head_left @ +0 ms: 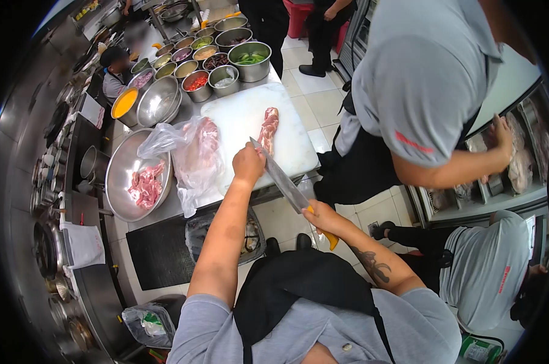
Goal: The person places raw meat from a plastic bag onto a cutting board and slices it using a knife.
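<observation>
My right hand (pixel 323 217) is wrapped round the yellow handle of a long kitchen knife (pixel 284 182). Its blade slants up and left, in front of the cutting board's near edge. Beside the blade's tip is my left hand (pixel 249 164), fingers curled closed; what they hold, if anything, is hidden. Just beyond, a strip of raw meat (pixel 268 130) lies on the white cutting board (pixel 292 142). A clear plastic bag (pixel 192 161) with more meat inside overlaps the board's left side. Further left, a big steel bowl (pixel 118 188) contains cut meat pieces (pixel 147 185).
Several steel containers of ingredients, one with green vegetables (pixel 250 59), crowd the far end. A co-worker (pixel 432 85) stands close on the right, reaching into an opened refrigerator (pixel 468 209); another person (pixel 487 261) bends below. A lined bin (pixel 253 239) sits under the table edge.
</observation>
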Demonstrator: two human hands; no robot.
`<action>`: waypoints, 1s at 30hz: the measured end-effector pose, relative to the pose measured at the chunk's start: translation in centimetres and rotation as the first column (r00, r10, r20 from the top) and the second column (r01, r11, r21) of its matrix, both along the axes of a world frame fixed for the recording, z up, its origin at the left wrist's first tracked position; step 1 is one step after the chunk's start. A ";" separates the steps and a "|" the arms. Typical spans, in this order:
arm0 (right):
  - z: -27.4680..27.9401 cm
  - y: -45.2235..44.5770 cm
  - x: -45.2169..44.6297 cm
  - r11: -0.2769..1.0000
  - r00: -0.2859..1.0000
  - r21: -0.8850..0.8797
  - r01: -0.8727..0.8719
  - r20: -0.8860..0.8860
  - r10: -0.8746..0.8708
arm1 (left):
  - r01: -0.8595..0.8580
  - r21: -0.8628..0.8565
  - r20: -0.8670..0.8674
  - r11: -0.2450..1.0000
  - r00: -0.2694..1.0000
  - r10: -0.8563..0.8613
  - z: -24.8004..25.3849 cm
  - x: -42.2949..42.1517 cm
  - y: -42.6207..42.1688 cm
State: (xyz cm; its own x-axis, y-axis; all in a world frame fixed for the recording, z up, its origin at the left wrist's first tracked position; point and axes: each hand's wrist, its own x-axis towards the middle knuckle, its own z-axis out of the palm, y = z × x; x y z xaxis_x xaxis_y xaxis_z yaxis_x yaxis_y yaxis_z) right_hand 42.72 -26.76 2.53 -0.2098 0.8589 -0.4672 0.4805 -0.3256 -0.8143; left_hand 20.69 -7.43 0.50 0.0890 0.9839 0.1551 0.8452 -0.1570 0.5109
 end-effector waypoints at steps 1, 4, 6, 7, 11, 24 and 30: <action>0.0 0.0 0.0 1.000 1.000 0.004 -0.003 0.005 0.003 | 0.006 0.003 0.029 1.000 1.000 -0.006 -0.5 -0.1 0.2; -0.1 0.1 -0.2 1.000 0.999 0.001 0.026 0.029 -0.026 | 0.023 -0.006 0.099 1.000 0.995 -0.022 -1.1 -0.4 0.7; -1.0 1.2 0.0 1.000 0.999 -0.006 0.015 -0.037 -0.015 | 0.033 -0.041 0.125 0.999 0.992 -0.027 -0.6 -0.5 0.5; -1.2 2.1 0.0 1.000 0.997 -0.009 0.010 -0.071 -0.011 | 0.030 -0.021 0.145 0.999 0.989 -0.026 -1.1 -0.7 0.7; -2.1 8.3 -2.2 1.000 0.998 0.023 0.004 -0.069 -0.002 | 0.044 0.004 0.210 0.999 0.977 -0.043 -1.9 -1.2 0.9; -1.0 0.2 -0.1 0.995 0.992 -0.092 -0.034 -0.128 0.022 | 0.035 0.019 0.351 0.999 0.936 -0.039 -4.3 -5.1 0.2; -2.1 3.3 -1.1 0.999 0.989 -0.041 -0.032 -0.145 0.025 | 0.047 0.038 0.394 0.998 0.917 -0.058 -4.4 -5.3 -1.1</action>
State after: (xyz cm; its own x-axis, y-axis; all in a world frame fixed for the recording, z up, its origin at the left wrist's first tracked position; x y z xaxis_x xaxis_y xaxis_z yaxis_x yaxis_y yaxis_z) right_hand 41.63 -23.50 0.38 -0.3022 0.8311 -0.4669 0.3682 -0.3501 -0.8613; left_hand 15.40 -8.55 -3.93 0.0664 0.9744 0.2148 0.5663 -0.2141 0.7959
